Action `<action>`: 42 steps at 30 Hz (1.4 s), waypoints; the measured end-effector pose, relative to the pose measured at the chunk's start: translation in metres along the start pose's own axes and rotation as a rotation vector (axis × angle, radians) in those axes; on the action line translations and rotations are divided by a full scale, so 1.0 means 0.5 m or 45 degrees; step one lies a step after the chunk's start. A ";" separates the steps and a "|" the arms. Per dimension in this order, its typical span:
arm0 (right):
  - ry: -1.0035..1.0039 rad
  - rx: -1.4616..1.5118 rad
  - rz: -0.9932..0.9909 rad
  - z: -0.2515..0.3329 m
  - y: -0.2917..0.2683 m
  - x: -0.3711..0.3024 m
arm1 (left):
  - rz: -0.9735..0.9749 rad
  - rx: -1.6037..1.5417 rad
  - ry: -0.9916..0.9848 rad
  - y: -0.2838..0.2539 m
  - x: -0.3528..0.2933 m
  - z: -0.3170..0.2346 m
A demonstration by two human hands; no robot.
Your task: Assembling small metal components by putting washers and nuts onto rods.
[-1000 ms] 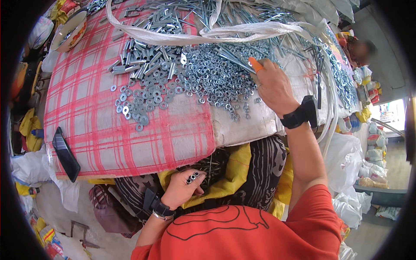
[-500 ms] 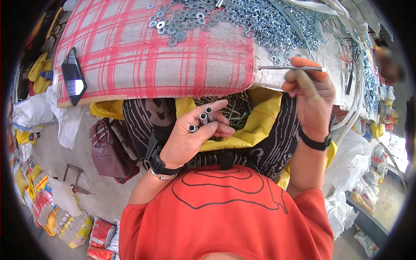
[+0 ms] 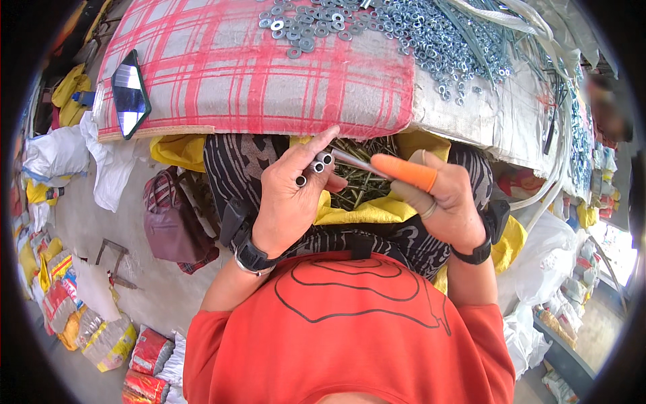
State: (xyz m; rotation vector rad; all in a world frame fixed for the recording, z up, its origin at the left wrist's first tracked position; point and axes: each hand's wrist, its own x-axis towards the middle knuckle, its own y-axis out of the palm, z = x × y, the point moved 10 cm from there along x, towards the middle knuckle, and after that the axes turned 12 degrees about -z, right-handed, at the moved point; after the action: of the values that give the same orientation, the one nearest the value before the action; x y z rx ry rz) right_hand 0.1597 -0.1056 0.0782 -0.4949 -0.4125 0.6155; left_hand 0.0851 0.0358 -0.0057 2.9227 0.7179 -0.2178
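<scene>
At the yellow sack point(image 3: 378, 211), the left hand point(image 3: 288, 200) is clutching three metal sleeves point(image 3: 318, 166), the right hand point(image 3: 444, 200) pinching one rod point(image 3: 353, 160).

Tubes point(image 3: 318, 166): smooth, shiny metal on my feed
Rod point(image 3: 356, 163): smooth metal, I see
Washers point(image 3: 306, 44): metal, glinting
Cloth point(image 3: 235, 74): matt, roughish fabric
Phone point(image 3: 130, 94): glossy, mirror-like
Sack point(image 3: 367, 213): creased plastic, to my eye
</scene>
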 end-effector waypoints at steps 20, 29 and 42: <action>0.400 0.561 -0.366 -0.109 0.003 -0.056 | 0.220 -0.924 -0.597 0.085 -0.015 0.056; 0.183 -0.039 -0.707 -0.101 -0.053 0.010 | 0.482 -0.479 -0.618 0.157 -0.045 0.075; 0.439 -0.504 -0.883 -0.217 -0.171 0.092 | 0.402 -0.448 -0.674 0.097 -0.017 0.100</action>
State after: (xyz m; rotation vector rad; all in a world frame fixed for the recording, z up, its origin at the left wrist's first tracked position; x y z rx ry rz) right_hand 0.2861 -0.1707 0.0479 -0.7701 -0.3467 -0.2304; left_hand 0.0950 -0.0182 -0.0493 2.4290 0.1851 -0.7109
